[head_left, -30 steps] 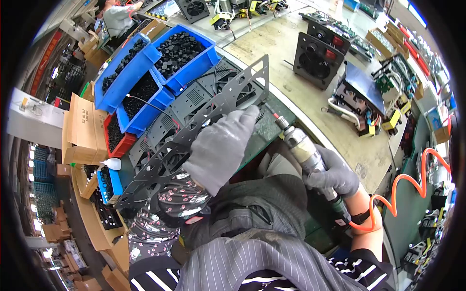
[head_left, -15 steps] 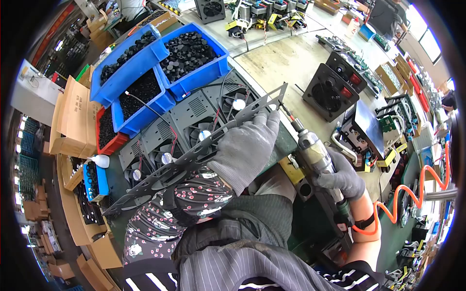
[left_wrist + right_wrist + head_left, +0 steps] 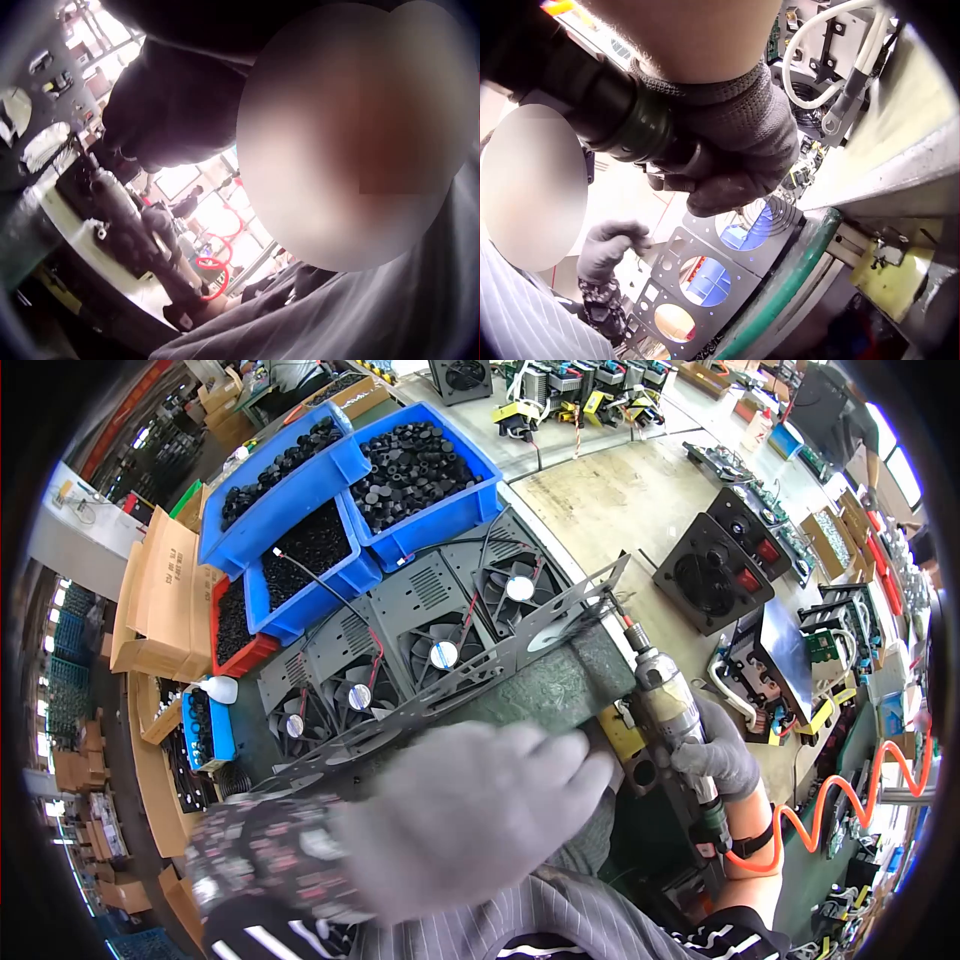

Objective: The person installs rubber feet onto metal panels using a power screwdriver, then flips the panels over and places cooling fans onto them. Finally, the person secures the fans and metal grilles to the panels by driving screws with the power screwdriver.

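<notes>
My right hand [image 3: 722,755], in a grey glove, grips a pneumatic screwdriver [image 3: 668,685] with its bit pointing up past the far end of the panel. The glove also shows close in the right wrist view, wrapped round the tool. My left hand [image 3: 480,800], gloved and blurred, hangs in front of my body with nothing visible in it. Beyond it a long dark metal panel [image 3: 507,658] with big round cutouts stands on edge across the bench. Behind the panel sit several black fans [image 3: 440,650] with wires, by slotted dark plates [image 3: 428,588].
Blue bins [image 3: 483,495] of small black parts and a red bin [image 3: 250,653] stand behind the plates. A cardboard box [image 3: 165,595] is at the left. A fan housing [image 3: 700,580] and a wired assembly [image 3: 765,665] are at the right. An orange coiled hose [image 3: 820,800] runs from the tool.
My left hand has let go of the panel and come back towards my body. My right hand keeps hold of the screwdriver. The head view has shifted, so the bench appears further right.
</notes>
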The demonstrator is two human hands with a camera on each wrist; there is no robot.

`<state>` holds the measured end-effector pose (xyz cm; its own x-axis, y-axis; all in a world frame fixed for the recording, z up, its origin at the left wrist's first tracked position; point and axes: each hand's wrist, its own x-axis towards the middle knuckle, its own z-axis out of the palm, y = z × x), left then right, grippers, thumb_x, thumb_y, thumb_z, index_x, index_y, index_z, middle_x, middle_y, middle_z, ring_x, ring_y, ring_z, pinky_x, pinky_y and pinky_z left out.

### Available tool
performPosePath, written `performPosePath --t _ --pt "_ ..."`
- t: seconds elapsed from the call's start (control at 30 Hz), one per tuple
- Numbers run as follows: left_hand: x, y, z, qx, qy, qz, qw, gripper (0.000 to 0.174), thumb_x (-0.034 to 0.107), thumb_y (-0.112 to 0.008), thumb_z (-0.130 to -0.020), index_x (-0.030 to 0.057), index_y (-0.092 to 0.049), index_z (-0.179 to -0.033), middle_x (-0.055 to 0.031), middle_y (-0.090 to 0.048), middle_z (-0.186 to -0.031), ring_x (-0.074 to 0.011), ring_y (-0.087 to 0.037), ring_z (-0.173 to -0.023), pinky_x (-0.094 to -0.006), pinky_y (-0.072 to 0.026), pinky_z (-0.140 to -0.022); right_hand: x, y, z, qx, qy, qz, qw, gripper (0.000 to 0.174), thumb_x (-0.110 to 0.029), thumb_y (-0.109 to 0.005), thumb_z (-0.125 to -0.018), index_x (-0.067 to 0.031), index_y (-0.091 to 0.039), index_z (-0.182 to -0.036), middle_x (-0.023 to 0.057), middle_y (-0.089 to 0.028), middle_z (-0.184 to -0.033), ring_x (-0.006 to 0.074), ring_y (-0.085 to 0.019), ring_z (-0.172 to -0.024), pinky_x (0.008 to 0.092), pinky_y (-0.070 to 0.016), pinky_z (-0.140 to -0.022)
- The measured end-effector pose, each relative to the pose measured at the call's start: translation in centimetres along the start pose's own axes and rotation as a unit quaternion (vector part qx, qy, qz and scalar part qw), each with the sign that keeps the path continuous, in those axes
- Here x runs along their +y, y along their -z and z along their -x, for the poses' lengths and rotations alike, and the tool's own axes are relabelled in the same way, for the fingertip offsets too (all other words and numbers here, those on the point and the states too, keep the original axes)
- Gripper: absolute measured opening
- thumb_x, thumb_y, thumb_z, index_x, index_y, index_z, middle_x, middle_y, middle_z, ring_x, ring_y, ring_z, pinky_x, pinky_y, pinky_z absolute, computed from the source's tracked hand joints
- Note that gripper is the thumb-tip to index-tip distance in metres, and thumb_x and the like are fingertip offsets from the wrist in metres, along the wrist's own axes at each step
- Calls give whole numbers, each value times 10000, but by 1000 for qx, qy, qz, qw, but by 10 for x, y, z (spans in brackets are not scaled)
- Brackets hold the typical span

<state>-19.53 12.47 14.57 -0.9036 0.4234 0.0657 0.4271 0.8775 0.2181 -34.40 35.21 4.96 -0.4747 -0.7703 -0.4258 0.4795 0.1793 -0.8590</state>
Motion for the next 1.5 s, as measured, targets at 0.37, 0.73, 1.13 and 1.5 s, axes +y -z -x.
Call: performPosePath --t 0.37,0.73,1.13,1.5 --pt "-142 -35 -38 -59 142 79 985 180 176 -549 -842 65 -660 -930 -109 -641 -928 -257 -622 -879 -354 -491 -785 2 -8 -4 35 -28 -11 999 785 -233 -775 -482 60 -475 -1145 75 -582 -763 151 -559 -616 241 -442 -566" --pt "-149 -63 -64 -28 126 57 990 157 151 -572 -834 26 -638 -902 -86 -580 -1020 -216 -559 -972 -332 -459 -822 -13 5 -2 -7 -120 -1 993 765 -160 -795 -530 24 -461 -1194 62 -586 -916 100 -563 -715 210 -453 -608" --pt "-144 -34 -62 -155 286 466 823 274 194 -556 -908 7 -584 -1107 -46 -603 -863 -98 -546 -785 -264 -466 -716 -23 6 0 11 -149 52 987 777 -240 -828 -544 -6 -466 -1191 35 -593 -862 96 -561 -700 231 -460 -634" --pt "-144 -40 -59 -113 219 404 881 327 226 -556 -905 -12 -560 -1130 -128 -618 -924 -190 -590 -858 -304 -471 -777 -21 2 -4 6 -126 2 992 743 -232 -849 -546 -16 -468 -1147 25 -586 -759 91 -553 -635 223 -447 -571"
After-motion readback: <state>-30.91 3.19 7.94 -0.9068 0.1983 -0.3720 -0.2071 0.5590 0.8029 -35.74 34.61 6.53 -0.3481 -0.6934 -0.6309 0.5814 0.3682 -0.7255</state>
